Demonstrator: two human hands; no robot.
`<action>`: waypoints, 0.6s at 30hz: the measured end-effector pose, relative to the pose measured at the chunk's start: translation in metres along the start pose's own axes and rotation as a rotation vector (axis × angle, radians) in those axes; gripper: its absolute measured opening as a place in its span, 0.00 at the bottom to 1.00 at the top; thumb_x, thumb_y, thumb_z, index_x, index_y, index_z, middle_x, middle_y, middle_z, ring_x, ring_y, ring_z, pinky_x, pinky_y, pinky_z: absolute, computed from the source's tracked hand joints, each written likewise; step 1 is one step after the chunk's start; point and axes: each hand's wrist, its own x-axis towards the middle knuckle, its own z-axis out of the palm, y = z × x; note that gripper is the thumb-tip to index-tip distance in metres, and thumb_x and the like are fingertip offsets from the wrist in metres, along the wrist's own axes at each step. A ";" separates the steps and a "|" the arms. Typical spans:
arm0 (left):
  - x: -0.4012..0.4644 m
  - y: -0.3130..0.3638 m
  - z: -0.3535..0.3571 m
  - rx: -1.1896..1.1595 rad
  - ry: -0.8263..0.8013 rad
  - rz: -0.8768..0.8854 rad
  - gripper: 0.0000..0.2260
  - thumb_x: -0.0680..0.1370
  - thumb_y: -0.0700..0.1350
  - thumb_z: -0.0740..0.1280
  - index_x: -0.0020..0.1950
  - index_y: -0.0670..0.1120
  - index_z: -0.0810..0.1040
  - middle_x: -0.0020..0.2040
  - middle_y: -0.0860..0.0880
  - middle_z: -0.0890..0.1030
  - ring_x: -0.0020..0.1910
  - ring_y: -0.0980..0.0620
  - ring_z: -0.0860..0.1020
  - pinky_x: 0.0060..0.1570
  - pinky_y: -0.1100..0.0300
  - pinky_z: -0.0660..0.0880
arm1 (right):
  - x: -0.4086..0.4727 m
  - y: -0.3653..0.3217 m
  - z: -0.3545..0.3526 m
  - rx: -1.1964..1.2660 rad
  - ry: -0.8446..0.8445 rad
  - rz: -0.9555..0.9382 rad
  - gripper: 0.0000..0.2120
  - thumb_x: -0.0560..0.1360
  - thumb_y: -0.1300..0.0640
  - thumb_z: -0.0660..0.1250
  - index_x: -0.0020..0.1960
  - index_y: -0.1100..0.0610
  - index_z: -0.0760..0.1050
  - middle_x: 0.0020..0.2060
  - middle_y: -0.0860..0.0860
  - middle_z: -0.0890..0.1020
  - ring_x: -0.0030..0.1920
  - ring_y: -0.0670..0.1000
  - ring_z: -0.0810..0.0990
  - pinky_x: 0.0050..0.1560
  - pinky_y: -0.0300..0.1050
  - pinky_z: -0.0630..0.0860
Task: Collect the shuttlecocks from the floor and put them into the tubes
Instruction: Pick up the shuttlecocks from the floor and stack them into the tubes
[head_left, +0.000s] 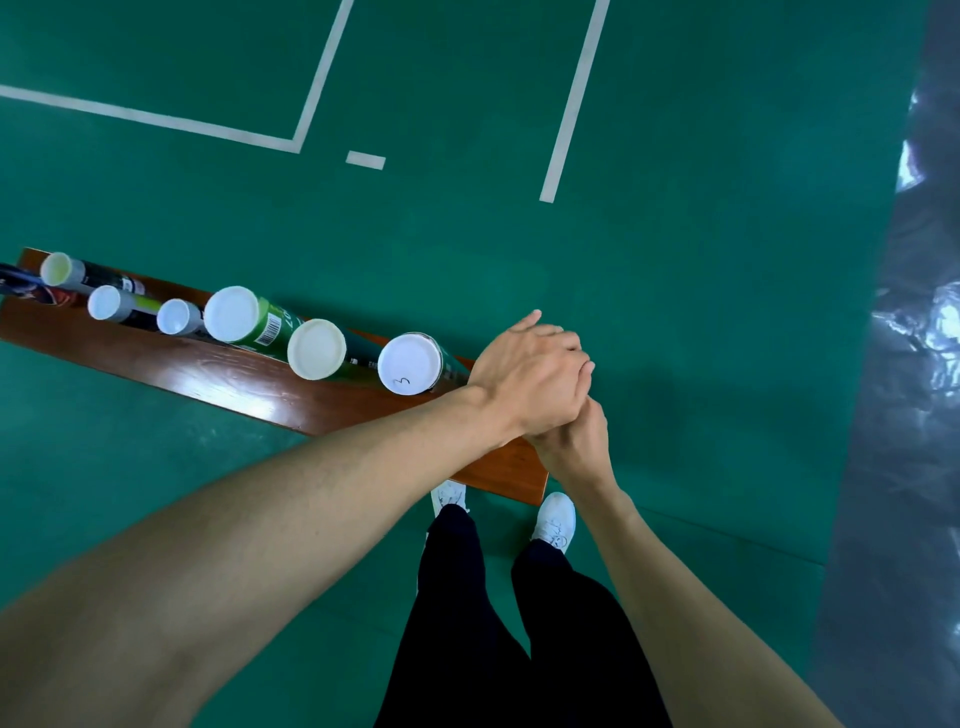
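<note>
Cardboard tubes (410, 362) capped on desk (249, 384) | light, crushable, grip mid-body | left hand (530, 376) over right hand (574, 447), grasp unclear

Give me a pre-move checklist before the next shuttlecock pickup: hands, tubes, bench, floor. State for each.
1. Hands free: cannot tell. Left hand lies over right hand, and anything held between them is hidden.
2. Tubes upright on the bench: ok, six stand in a row.
3. A tube open to load: not ok. The nearest tube, marked 3, is capped, as are the green tube and the one between them; the far three are too small to tell.
4. Shuttlecocks in sight on the floor: not ok, none visible.
5. Footing: ok, both shoes are flat by the bench end.
</note>
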 end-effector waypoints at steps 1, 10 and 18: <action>0.000 0.001 0.000 0.001 -0.014 0.001 0.18 0.82 0.50 0.55 0.52 0.49 0.85 0.53 0.52 0.84 0.57 0.51 0.79 0.75 0.47 0.62 | -0.001 0.001 0.000 0.000 0.003 -0.002 0.20 0.62 0.38 0.65 0.43 0.53 0.77 0.34 0.47 0.80 0.31 0.47 0.74 0.35 0.43 0.69; 0.001 0.004 -0.013 0.044 -0.053 -0.052 0.20 0.83 0.51 0.52 0.50 0.49 0.84 0.52 0.52 0.84 0.52 0.48 0.80 0.66 0.47 0.68 | -0.003 -0.012 -0.003 -0.075 -0.018 -0.010 0.27 0.62 0.36 0.64 0.47 0.59 0.78 0.35 0.47 0.80 0.34 0.51 0.75 0.36 0.43 0.68; 0.007 0.007 -0.014 0.006 -0.058 -0.066 0.18 0.80 0.62 0.58 0.49 0.52 0.82 0.45 0.54 0.83 0.46 0.50 0.79 0.57 0.47 0.67 | -0.001 -0.015 -0.012 -0.038 -0.069 -0.001 0.30 0.64 0.37 0.68 0.56 0.59 0.79 0.41 0.50 0.83 0.39 0.51 0.79 0.39 0.47 0.73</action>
